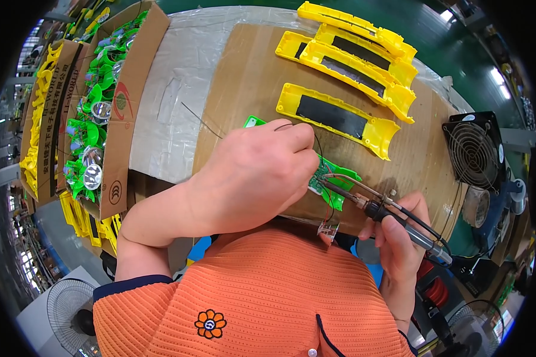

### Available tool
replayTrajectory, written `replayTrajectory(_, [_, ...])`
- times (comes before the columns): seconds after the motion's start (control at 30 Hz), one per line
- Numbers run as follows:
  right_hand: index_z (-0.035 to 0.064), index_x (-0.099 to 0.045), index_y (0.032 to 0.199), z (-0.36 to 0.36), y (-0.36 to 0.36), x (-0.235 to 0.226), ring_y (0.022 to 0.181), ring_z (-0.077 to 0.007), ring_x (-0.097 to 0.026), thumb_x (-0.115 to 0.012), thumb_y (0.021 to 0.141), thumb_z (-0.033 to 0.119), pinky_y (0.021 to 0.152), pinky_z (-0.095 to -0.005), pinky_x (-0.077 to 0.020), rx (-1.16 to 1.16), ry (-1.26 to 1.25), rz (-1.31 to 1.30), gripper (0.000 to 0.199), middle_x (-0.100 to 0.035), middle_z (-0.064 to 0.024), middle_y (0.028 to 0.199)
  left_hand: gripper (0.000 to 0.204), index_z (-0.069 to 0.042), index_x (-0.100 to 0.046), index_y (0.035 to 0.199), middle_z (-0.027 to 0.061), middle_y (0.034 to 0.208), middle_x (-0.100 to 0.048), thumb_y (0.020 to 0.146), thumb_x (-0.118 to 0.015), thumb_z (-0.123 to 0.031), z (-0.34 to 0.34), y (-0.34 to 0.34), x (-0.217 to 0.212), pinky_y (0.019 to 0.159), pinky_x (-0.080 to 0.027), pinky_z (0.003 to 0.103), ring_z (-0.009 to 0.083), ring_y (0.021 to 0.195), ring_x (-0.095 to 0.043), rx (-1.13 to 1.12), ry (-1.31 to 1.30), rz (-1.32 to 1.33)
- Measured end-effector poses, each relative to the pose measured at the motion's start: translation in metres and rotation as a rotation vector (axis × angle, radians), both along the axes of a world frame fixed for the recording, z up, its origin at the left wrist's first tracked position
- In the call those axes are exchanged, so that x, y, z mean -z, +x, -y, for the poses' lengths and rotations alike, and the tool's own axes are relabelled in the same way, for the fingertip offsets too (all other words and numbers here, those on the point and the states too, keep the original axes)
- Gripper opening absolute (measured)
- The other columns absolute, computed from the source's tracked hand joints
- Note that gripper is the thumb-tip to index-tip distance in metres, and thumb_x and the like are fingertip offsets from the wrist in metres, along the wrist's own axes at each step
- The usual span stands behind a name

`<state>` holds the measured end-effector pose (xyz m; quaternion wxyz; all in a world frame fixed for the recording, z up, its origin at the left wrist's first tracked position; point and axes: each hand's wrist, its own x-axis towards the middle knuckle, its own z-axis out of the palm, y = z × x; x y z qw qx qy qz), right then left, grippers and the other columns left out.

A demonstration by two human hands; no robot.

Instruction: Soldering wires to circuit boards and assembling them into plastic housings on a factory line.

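The left hand (pixel 259 175), fingers curled, presses the green circuit board (pixel 333 178) lying under it. The right hand (pixel 399 241) grips the soldering iron (pixel 378 211), its tip on the board.

Green circuit board (pixel 333 178) mostly under left hand (pixel 250 178)

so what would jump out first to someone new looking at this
Probably the left hand in the middle, pressing a green circuit board onto the cardboard sheet while the right hand holds a soldering iron with its tip at the board. Next, the bright yellow plastic housings lined up at the top right, and the box of green parts on the left.
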<state>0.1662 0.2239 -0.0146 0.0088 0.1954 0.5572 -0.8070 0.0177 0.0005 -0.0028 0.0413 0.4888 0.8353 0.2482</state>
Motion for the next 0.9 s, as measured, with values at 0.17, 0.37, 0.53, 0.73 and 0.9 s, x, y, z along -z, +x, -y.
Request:
replayTrajectory(0.17, [0.0032, -0.044, 0.095, 0.0, -0.0013, -0.0018, 0.07, -0.0172, -0.066, -0.064, 0.086, 0.006, 0.06, -0.0239, -0.0502, -0.006, 0.005, 0.02, 0.022, -0.068, -0.0242, 0.103, 0.01, -0.008, -0.06, 0.081, 0.0053, 0.083, -0.054, 0.078, -0.07, -0.01, -0.0009, -0.0005, -0.0022, 0.064, -0.05, 0.034, 0.0247, 0.077, -0.059, 0.025, -0.04, -0.018])
replayTrajectory(0.37, [0.003, -0.044, 0.095, -0.001, -0.0009, -0.001, 0.07, -0.0165, -0.067, -0.064, 0.086, 0.005, 0.061, -0.0233, -0.0502, -0.017, 0.002, 0.027, 0.022, -0.068, -0.0231, 0.103, 0.01, -0.008, -0.061, 0.081, 0.0051, 0.084, -0.055, 0.078, -0.07, -0.01, -0.0011, -0.0008, -0.0045, 0.065, -0.05, 0.034, 0.0241, 0.078, -0.06, 0.03, -0.067, -0.023])
replayTrajectory(0.53, [0.0027, -0.045, 0.095, -0.0013, -0.001, -0.0006, 0.07, -0.0164, -0.066, -0.064, 0.086, 0.006, 0.061, -0.0235, -0.0504, -0.023, 0.004, 0.019, 0.022, -0.068, -0.0224, 0.102, 0.01, -0.008, -0.061, 0.081, 0.0049, 0.085, -0.056, 0.078, -0.07, -0.01, -0.0011, -0.0015, -0.0049, 0.066, -0.05, 0.034, 0.0236, 0.078, -0.06, 0.036, -0.086, -0.025])
replayTrajectory(0.73, [0.002, -0.045, 0.095, -0.001, -0.0026, -0.0015, 0.07, -0.0159, -0.066, -0.064, 0.086, 0.006, 0.062, -0.024, -0.0506, -0.02, 0.018, 0.032, 0.021, -0.068, -0.0217, 0.1, 0.009, -0.008, -0.061, 0.081, 0.0047, 0.085, -0.056, 0.078, -0.07, -0.011, -0.0003, -0.0037, -0.0049, 0.066, -0.051, 0.034, 0.0231, 0.077, -0.06, 0.062, -0.093, -0.032])
replayTrajectory(0.9, [0.0019, -0.044, 0.096, -0.004, -0.0008, 0.0035, 0.066, -0.017, -0.064, -0.062, 0.086, 0.006, 0.056, -0.0249, -0.0496, -0.003, -0.011, -0.025, 0.021, -0.068, -0.0221, 0.095, 0.009, -0.008, -0.062, 0.081, 0.0044, 0.085, -0.056, 0.078, -0.07, -0.011, -0.0005, -0.0047, -0.0065, 0.065, -0.051, 0.034, 0.0226, 0.076, -0.06, 0.071, -0.105, -0.035])
